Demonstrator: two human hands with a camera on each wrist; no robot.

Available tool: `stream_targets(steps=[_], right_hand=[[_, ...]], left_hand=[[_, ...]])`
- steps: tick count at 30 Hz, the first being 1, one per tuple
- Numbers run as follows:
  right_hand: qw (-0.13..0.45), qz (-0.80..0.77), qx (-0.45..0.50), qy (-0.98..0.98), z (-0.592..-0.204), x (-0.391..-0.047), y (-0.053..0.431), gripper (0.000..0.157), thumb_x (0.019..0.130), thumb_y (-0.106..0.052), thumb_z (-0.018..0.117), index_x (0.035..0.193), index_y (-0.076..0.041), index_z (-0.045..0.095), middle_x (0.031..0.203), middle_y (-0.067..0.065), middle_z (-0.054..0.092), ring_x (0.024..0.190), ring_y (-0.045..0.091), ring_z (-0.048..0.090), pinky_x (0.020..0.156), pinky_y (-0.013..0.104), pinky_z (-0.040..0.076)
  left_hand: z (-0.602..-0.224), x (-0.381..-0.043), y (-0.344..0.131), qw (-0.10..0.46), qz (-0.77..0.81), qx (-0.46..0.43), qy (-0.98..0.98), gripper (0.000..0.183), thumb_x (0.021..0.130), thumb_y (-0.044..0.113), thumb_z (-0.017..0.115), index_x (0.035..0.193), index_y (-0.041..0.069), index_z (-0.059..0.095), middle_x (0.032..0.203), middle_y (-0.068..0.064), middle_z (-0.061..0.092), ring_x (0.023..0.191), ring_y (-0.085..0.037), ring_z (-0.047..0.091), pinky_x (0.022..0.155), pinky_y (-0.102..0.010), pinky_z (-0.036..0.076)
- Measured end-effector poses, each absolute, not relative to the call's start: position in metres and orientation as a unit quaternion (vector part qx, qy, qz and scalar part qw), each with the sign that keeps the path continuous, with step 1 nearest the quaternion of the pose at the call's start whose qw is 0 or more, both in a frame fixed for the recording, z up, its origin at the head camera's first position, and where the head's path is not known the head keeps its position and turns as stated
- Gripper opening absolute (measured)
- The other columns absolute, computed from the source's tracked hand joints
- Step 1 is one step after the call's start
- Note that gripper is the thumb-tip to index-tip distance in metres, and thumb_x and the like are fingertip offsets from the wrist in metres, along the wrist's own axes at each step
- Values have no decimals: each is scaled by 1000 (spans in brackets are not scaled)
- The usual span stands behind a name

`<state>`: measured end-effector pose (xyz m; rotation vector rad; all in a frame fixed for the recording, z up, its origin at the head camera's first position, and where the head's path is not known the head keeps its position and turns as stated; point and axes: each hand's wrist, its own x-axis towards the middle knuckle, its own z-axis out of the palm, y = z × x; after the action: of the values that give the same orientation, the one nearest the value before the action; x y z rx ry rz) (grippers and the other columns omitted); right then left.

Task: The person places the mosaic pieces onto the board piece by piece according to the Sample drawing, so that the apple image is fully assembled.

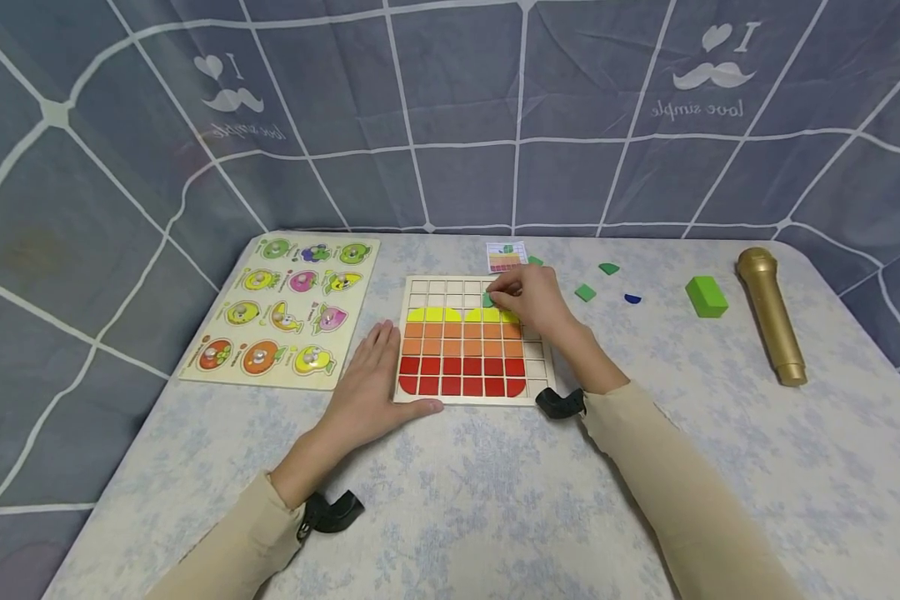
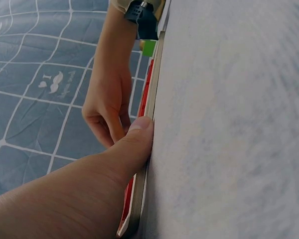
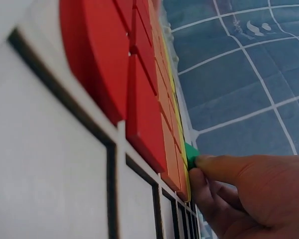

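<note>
A square wooden grid board point(image 1: 537, 368) lies mid-table, filled with red tiles point(image 1: 451, 376) along the front, orange tiles point(image 1: 451, 337) behind them, then a yellow row point(image 1: 453, 315). My right hand point(image 1: 536, 300) reaches over its far right part and pinches a small green tile point(image 3: 191, 154) just behind the yellow row. The tile is partly covered by the fingers. At the board's left edge rests my left hand point(image 1: 371, 387), fingers extended and thumb along the front edge. In the left wrist view that thumb point(image 2: 139, 132) lies against the board's side.
Behind the board is a small picture card point(image 1: 498, 262). Loose to the right are a green square point(image 1: 585, 292), a green curved piece point(image 1: 609, 268) and a blue half-round piece point(image 1: 632, 298). Farther right stand a green block point(image 1: 705, 297) and gold microphone point(image 1: 772, 317). A fruit puzzle point(image 1: 243, 287) lies left.
</note>
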<state>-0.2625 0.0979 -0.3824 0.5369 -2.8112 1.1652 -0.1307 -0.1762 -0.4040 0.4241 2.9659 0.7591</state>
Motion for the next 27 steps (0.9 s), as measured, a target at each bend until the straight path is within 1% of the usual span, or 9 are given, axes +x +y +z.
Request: stream_targets(steps=[4,8,13,16,19,20,27], right_hand=[[38,358,200,-911,-384,-260,102,15,99,-8,74,110,-3,83,116,15,76,107,30,74,92,44,62],[44,340,224,-912,-385,-259,104,17,100,-6,72,113,-4,82,118,15,75,113,31,71,95,45,61],[48,337,234,-911,-385,-259,104,19,100,-5,71,115,-3,82,119,15,75,114,31,71,95,46,61],[44,342,229,-910,-384,-261,105,20,100,-5,70,117,-3,81,119,16,74,109,32,71,94,46,61],[43,357,204,-910,-378,-263,111,21,100,-4,70,118,-2,80,119,17,73,105,32,71,94,46,62],[44,364,192,-910,-376,-264,114,20,100,-5,70,118,-2,80,118,18,73,103,33,72,93,46,62],[77,368,142,-916,-359,-271,154,21,100,-7,70,118,1,78,113,20,76,102,35,73,92,48,62]], left_hand=[[-404,-130,-175,29,249,138,958,126,84,66,78,165,-7,15,176,-23,11,165,-37,5,134,-55,11],[-404,-129,-174,35,248,136,958,127,84,66,78,166,-6,13,176,-21,9,165,-35,4,134,-55,11],[-403,-130,-174,36,248,135,959,127,84,67,78,167,-4,13,177,-20,8,165,-34,3,134,-54,11],[-403,-131,-175,34,246,135,959,127,84,67,78,166,-5,13,177,-20,9,165,-35,3,134,-54,10],[-403,-131,-176,34,243,136,960,127,84,67,78,166,-5,13,176,-21,8,165,-35,3,134,-54,9],[-403,-131,-176,33,243,136,960,127,84,67,78,166,-5,13,176,-21,8,165,-35,3,134,-53,8],[-403,-131,-177,27,243,142,959,126,84,65,79,165,-7,15,176,-23,10,165,-37,5,134,-55,9]])
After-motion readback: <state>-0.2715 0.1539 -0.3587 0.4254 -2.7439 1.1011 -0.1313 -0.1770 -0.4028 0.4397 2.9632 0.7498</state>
